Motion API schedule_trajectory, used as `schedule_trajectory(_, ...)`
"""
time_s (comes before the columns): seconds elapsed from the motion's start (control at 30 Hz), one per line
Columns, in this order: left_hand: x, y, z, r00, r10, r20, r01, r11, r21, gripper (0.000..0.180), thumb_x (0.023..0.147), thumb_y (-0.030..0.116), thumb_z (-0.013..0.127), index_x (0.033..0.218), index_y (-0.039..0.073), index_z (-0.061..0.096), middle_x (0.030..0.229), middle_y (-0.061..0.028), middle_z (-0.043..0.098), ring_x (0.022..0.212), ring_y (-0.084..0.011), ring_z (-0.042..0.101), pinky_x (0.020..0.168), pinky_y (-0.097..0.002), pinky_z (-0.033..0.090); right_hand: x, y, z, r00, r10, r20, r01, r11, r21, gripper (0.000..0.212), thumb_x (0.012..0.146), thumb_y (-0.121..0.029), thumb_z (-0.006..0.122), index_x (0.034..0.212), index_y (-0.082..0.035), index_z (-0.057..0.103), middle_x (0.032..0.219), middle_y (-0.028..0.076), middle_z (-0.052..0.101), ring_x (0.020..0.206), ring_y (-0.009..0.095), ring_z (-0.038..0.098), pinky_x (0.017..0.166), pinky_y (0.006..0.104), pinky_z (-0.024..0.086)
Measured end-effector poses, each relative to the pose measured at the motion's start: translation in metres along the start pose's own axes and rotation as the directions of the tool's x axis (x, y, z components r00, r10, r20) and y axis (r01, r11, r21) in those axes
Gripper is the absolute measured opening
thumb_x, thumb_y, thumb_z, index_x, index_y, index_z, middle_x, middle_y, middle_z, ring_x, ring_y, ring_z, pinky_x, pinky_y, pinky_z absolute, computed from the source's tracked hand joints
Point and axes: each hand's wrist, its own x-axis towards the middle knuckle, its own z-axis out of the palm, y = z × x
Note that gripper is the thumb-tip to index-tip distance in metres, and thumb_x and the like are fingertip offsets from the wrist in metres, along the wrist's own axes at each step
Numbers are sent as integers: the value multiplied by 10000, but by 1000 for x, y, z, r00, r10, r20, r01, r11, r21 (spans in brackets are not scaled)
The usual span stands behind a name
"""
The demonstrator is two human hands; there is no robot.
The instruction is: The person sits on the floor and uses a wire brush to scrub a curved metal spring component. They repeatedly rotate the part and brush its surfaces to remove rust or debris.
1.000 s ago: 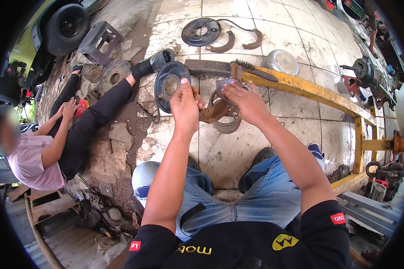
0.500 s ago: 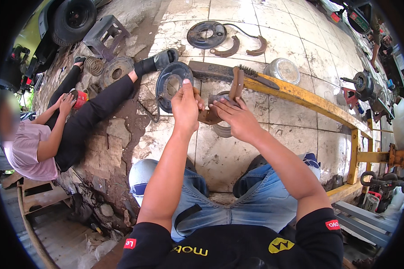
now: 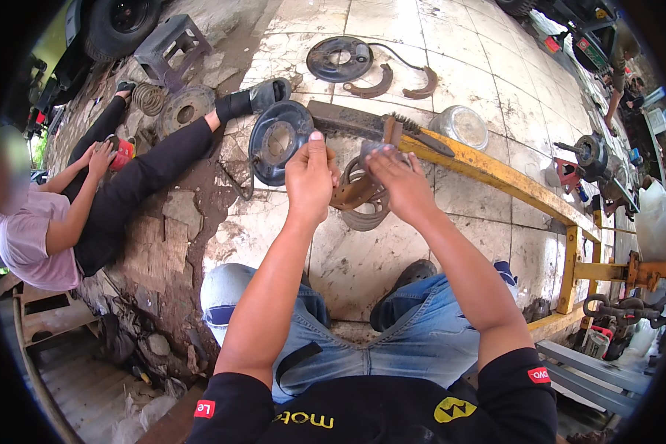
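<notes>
Jeans: nearest to us, 2 legs parted around the work.
Left hand: thumb extended upward, other fingers curled and closed around the near end of the brake shoe.
Right hand: fingers lying close together over a grey patch; whether the thumb pinches from below, we cannot tell.
Brake shoe: the curved brown piece, which we see raised between the 2 hands, above the floor.
Good handling: we judge that a firm left grip prevents twisting, while flat right fingers spread pressure evenly and follow the curve; the left knuckles are best placed clear of the right hand's path.
Coil: below the shoe, over the tiles.
Black disc: just beyond the left hand, tilted.
Yellow beam: beyond the right hand, with a wire brush lying along it.
Jar: beside the beam's far edge.
Farthest parts: we find a 2nd disc and 2 loose shoes.
</notes>
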Motion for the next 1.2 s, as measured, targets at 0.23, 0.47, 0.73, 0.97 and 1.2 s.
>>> schedule_trajectory(0.23, 0, -3, -1, 1000, 12, 7, -12, 1000, 17, 471, 1023, 423, 486, 752, 41, 536, 520, -9, 467, 433, -84, 428, 408, -254, 339, -4, -17, 7, 996, -67, 63, 56, 984, 169, 603, 832, 43, 498, 1399, -163, 496, 1493, 10, 453, 1402, 184, 390, 1153, 540, 251)
schedule_trajectory(0.47, -10, -1, 5, 999, 22, 33, -25, 995, 97, 491, 1027, 416, 482, 727, 32, 545, 535, -1, 477, 479, -70, 427, 449, -257, 355, 2, -16, -7, 989, -132, 61, 120, 978, 169, 509, 873, -20, 511, 1361, -163, 531, 1452, 20, 502, 1371, 201, 437, 1119, 610, 263)
schedule_trajectory(0.73, -26, -4, 12, 984, 133, 114, -163, 938, 307, 487, 1036, 414, 459, 740, 38, 544, 554, 11, 470, 488, -56, 427, 453, -237, 351, 9, -6, -13, 1000, -6, 2, 7, 999, -37, 526, 878, -38, 511, 1387, -169, 508, 1463, 22, 491, 1380, 197, 428, 1122, 622, 237)
schedule_trajectory(0.97, -23, -3, 17, 985, 125, 115, -155, 938, 310, 490, 1035, 416, 460, 735, 37, 541, 560, 11, 465, 494, -60, 427, 453, -241, 348, 4, 14, -11, 1000, 4, -26, -8, 989, -148, 493, 880, -30, 489, 1351, -163, 550, 1438, 15, 517, 1365, 210, 447, 1124, 576, 268)
schedule_trajectory(1.2, -21, -2, 16, 989, 88, 121, -117, 961, 249, 484, 1035, 416, 460, 750, 33, 539, 558, 9, 464, 486, -63, 420, 451, -243, 344, -2, -1, -5, 996, -88, 23, 89, 996, 0, 532, 833, -12, 542, 1334, -189, 566, 1409, 17, 547, 1344, 213, 476, 1060, 549, 349)
